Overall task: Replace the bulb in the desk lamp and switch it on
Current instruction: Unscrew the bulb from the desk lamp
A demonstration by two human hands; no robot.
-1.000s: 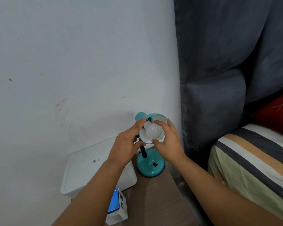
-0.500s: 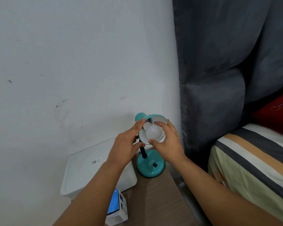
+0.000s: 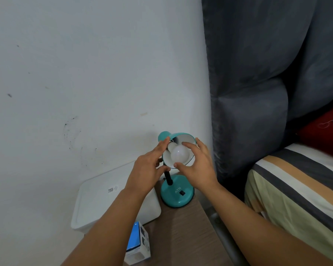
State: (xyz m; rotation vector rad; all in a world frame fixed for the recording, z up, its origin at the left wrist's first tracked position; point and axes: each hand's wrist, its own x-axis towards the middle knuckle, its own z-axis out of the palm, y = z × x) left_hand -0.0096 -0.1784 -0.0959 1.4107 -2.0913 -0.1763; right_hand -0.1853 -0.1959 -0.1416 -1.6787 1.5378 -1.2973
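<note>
Right hand [image 3: 197,166] grip turned on bulb [image 3: 180,154], still pinching, left hand [image 3: 147,169] holding shade [image 3: 188,138].

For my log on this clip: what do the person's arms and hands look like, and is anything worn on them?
Both forearms come up from the bottom edge bare, with no sleeve in view. The left hand and the right hand are bare too: no gloves, and no ring, watch or wristband shows on the sides facing the camera. No markings or cables show on either arm.
</note>
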